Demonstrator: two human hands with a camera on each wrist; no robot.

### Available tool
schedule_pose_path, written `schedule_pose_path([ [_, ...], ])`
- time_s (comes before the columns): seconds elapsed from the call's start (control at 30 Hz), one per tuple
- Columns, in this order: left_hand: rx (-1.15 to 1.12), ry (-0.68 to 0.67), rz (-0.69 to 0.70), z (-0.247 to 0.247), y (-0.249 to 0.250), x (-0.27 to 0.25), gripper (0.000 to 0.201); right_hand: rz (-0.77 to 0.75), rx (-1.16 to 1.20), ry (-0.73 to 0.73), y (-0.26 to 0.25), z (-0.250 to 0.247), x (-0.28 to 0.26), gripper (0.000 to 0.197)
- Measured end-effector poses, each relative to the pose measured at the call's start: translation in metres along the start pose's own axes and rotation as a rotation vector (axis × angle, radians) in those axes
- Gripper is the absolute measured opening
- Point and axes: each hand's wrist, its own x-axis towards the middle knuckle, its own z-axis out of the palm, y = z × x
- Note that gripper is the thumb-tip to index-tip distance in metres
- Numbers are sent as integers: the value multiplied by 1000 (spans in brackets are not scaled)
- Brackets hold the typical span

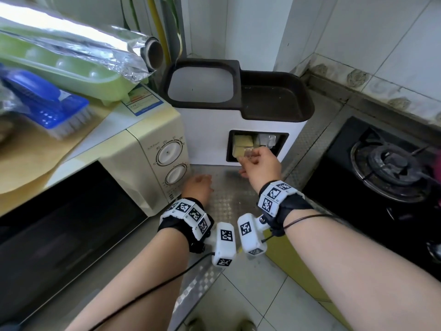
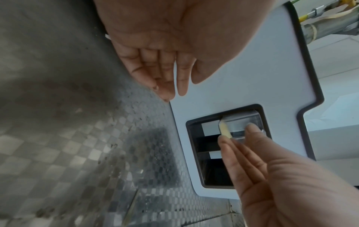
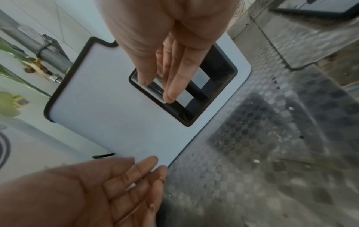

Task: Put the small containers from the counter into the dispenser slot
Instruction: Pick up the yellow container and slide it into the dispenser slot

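A white dispenser (image 1: 210, 139) with a dark top stands on the metal counter (image 1: 226, 199). Its dark-framed slot (image 1: 282, 144) faces me and holds several small containers, yellowish ones (image 1: 242, 142) on the left and clear ones (image 1: 267, 139) on the right. My right hand (image 1: 250, 157) pinches a small clear container (image 2: 237, 122) with yellowish contents between thumb and fingers at the slot (image 2: 213, 172) mouth. My left hand (image 1: 202, 181) hovers low over the counter by the dispenser's lower left corner. The left hand's fingers (image 2: 167, 73) are straight and hold nothing.
A cream microwave (image 1: 143, 163) stands close on the left, with a foil roll (image 1: 95, 44), a green tray (image 1: 71, 68) and a blue brush (image 1: 47, 101) on top. A gas stove (image 1: 386, 168) lies to the right. Tiled walls close the back.
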Motion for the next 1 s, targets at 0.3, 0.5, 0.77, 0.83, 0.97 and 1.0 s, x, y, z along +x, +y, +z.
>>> schedule_pose_path([
  [0.3, -82, 45, -62, -13, -6, 5, 24, -26, -122, -25, -7, 10, 27, 36],
  [0.5, -126, 97, -29, -23, -14, -5, 25, -14, -79, -58, -4, 8, 24, 55],
  [0.77, -110, 202, 93, -43, -14, -42, 15, -102, -126, -136, 13, 19, -17, 30],
  [0.83, -126, 227, 119, -50, -16, -52, 17, -145, -184, -258, 16, 26, -31, 21],
  [0.97, -107, 309, 136, -70, -29, -78, 27, -170, -268, -481, 22, 43, -65, 18],
  [1.0, -113, 334, 130, -77, -34, -86, 27, -175, -280, -527, 23, 48, -75, 18],
])
